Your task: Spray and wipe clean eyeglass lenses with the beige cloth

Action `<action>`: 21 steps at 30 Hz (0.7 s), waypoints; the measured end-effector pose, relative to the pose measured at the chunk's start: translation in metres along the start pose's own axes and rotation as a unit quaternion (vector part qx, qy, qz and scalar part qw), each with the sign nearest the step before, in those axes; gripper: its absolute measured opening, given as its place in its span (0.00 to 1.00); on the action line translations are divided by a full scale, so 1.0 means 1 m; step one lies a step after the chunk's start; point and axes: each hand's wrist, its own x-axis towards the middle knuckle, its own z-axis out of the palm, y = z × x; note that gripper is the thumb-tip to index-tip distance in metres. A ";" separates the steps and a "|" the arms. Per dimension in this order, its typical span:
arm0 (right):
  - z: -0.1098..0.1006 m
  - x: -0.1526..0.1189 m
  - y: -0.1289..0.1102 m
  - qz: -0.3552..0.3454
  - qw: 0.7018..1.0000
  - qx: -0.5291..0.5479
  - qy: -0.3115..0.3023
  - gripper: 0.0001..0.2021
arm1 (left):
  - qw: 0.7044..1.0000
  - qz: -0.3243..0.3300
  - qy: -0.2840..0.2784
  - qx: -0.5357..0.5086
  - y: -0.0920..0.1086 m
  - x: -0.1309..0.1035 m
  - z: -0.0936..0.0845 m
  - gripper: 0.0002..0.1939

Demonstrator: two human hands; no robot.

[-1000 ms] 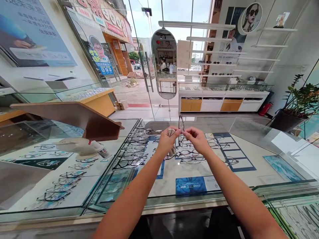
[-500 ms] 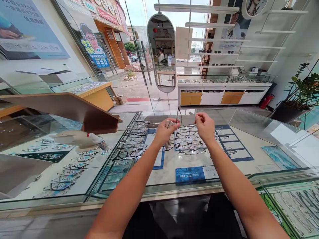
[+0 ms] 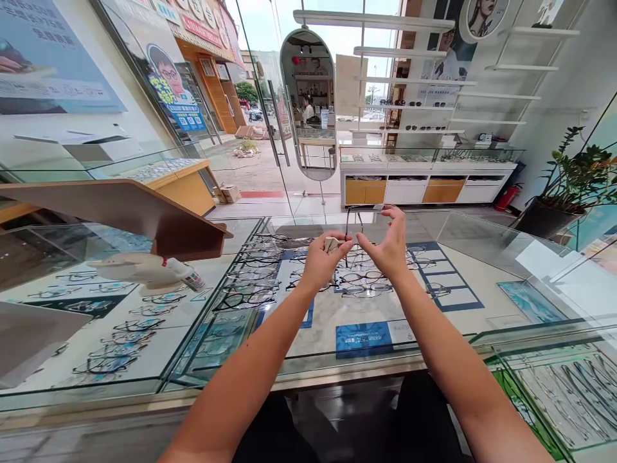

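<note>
My left hand (image 3: 324,258) is closed round a pair of glasses (image 3: 348,225) and a crumpled light cloth (image 3: 331,244), above the glass counter. The glasses' dark temples stick up and away from the fingers. My right hand (image 3: 389,247) is just right of the glasses, thumb and fingers apart, its thumb near the frame and its fingertips by a temple end; whether they touch is unclear. Below lie rows of glasses (image 3: 366,276) inside the counter, and more dark frames (image 3: 250,297) stand to the left.
A blue and white card (image 3: 364,337) lies in the counter (image 3: 308,366) near its front edge. At the left are a brown wooden stand (image 3: 187,238) and a small white bottle (image 3: 193,276). An oval mirror (image 3: 308,103) stands behind; a potted plant (image 3: 573,173) is at the right.
My right hand has moved left toward the glasses and its fingers have spread apart. The glasses have turned, so a temple now reaches toward the right hand. The view has shifted slightly.
</note>
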 end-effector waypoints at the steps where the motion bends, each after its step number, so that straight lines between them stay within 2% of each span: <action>1: -0.001 0.000 -0.001 -0.002 1.000 0.004 0.000 0.30 | 1.000 0.005 0.005 -0.003 0.000 0.000 0.000 0.24; 9: -0.004 0.001 -0.008 -0.015 0.999 -0.024 -0.029 0.21 | 0.995 0.037 0.081 -0.052 -0.002 0.007 -0.008 0.20; 13: -0.001 -0.002 -0.004 -0.018 0.995 -0.014 -0.096 0.20 | 0.988 0.054 0.121 -0.081 -0.002 0.012 -0.014 0.20; 17: 0.001 -0.005 -0.007 0.001 0.983 -0.025 -0.181 0.21 | 0.989 0.062 0.114 -0.066 -0.003 0.013 -0.014 0.21; 19: 0.001 -0.005 -0.012 0.010 0.980 -0.008 -0.196 0.21 | 0.993 0.060 0.094 -0.045 -0.003 0.011 -0.013 0.22; 21: 0.001 -0.006 -0.018 0.024 0.979 0.051 -0.198 0.18 | 0.993 0.086 0.076 -0.021 -0.003 0.009 -0.012 0.20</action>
